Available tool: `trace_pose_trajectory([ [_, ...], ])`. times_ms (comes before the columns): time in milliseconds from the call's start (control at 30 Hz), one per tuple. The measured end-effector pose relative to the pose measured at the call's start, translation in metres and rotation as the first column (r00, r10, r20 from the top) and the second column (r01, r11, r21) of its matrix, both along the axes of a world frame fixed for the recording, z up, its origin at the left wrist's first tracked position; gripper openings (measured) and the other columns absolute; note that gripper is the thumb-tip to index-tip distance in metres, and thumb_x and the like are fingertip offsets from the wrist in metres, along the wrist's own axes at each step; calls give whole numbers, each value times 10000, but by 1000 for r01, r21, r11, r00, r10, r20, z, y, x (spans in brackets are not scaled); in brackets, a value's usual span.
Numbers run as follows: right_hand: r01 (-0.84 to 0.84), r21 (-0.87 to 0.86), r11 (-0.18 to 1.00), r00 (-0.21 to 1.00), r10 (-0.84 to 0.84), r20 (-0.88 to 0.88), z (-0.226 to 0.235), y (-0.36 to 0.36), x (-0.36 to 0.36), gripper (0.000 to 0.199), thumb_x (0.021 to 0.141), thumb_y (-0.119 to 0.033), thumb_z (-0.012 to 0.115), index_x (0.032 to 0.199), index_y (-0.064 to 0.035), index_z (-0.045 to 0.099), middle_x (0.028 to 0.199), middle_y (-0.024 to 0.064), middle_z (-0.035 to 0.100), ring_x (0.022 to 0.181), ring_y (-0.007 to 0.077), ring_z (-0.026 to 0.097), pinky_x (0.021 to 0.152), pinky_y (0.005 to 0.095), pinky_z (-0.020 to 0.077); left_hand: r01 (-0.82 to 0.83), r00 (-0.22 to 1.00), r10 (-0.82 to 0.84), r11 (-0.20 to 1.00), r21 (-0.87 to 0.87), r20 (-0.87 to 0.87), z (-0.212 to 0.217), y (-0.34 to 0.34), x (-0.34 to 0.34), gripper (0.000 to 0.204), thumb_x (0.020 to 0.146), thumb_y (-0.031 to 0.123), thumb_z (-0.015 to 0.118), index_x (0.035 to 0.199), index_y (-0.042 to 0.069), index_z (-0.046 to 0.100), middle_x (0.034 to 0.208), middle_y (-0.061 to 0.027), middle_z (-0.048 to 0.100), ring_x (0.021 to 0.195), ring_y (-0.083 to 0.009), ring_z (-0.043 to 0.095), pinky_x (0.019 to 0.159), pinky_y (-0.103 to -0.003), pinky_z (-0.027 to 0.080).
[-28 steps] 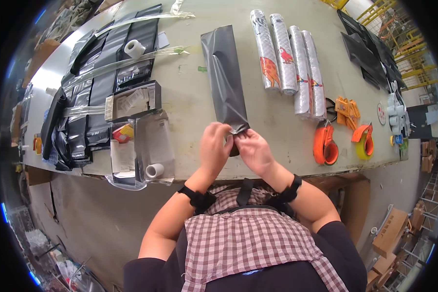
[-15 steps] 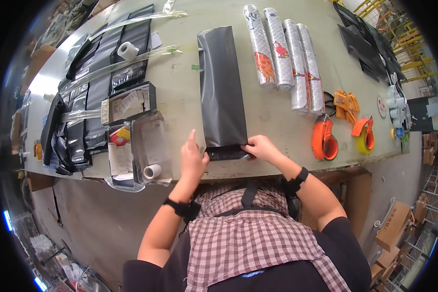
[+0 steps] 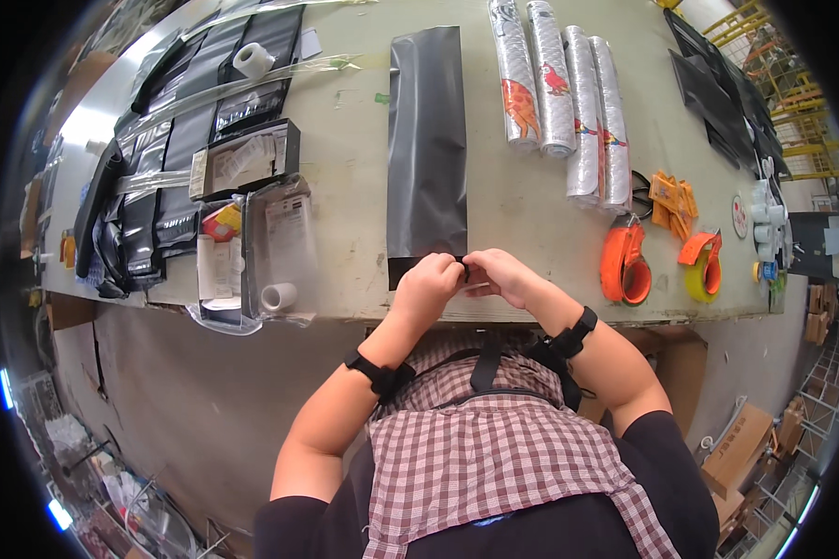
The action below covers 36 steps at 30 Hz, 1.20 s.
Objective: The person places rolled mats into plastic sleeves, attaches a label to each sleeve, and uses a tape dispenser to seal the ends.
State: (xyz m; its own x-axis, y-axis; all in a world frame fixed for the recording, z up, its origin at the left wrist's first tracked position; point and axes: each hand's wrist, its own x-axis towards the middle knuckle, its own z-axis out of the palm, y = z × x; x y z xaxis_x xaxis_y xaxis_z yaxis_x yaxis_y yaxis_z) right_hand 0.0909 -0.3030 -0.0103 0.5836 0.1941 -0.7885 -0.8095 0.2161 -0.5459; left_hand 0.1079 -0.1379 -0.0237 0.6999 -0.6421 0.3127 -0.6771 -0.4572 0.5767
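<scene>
A long dark grey plastic bag (image 3: 427,140) lies flat on the pale worktable (image 3: 345,186), its near end at the table's front edge. My left hand (image 3: 427,284) and my right hand (image 3: 499,275) are side by side at that near end, fingers pinched on the bag's folded flap. The flap itself is mostly hidden under my fingers. Both wrists wear black bands.
Several silver printed rolls (image 3: 559,93) lie right of the bag. Two orange tape dispensers (image 3: 625,265) and orange tags (image 3: 671,196) sit at the right. Clear trays with labels and a small tape roll (image 3: 277,296) stand left, beside stacked black bags (image 3: 158,186).
The bag went from held up at an angle to lying flat and straight. My hands spread along its near end, then came together at the middle of the flap.
</scene>
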Motion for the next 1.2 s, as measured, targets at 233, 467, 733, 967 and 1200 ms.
trace_pose_trajectory([
  [233, -136, -197, 971, 929, 195, 315, -25, -11, -14, 284, 895, -221, 451, 784, 13, 566, 730, 47, 590, 707, 129, 575, 654, 285, 462, 115, 956, 4, 914, 388, -294, -13, 153, -75, 170, 709, 94, 603, 864, 37, 561, 863, -124, 556, 824, -306, 554, 726, -381, 481],
  [467, 366, -846, 388, 20, 906, 424, 13, -33, -3, 216, 785, -134, 579, 998, -100, 588, 995, 39, 557, 979, 186, 533, 844, 311, 462, 195, 906, 157, 671, 716, -394, 57, 180, -69, 255, 701, 40, 544, 955, 22, 551, 1019, -178, 533, 990, -317, 511, 800, -366, 462],
  [733, 395, -815, 424, -474, 854, 215, 4, -3, 29, 164, 702, -122, 570, 864, -95, 558, 1034, 13, 552, 1009, 174, 523, 894, 288, 450, 266, 845, -317, 948, 175, 430, -1, 71, 60, 273, 717, 91, 608, 985, 70, 565, 1069, -69, 522, 1012, -239, 512, 895, -354, 441],
  [967, 456, -411, 790, 112, 407, 907, 66, -15, 9, 216, 690, 115, 580, 851, -25, 550, 897, 120, 645, 872, 248, 628, 798, 333, 483, 238, 939, -105, 886, -398, 327, 75, 26, 67, 100, 678, -33, 601, 733, 27, 542, 939, -89, 620, 898, -282, 591, 822, -368, 485],
  [1200, 810, -237, 537, -131, 560, 818, 127, -24, 43, 64, 821, 15, 554, 854, -20, 512, 826, 132, 647, 630, 232, 636, 563, 281, 502, 57, 948, 178, 721, -691, 264, 148, -15, 94, 89, 745, -55, 571, 755, 17, 518, 789, -107, 624, 704, -274, 603, 652, -319, 480],
])
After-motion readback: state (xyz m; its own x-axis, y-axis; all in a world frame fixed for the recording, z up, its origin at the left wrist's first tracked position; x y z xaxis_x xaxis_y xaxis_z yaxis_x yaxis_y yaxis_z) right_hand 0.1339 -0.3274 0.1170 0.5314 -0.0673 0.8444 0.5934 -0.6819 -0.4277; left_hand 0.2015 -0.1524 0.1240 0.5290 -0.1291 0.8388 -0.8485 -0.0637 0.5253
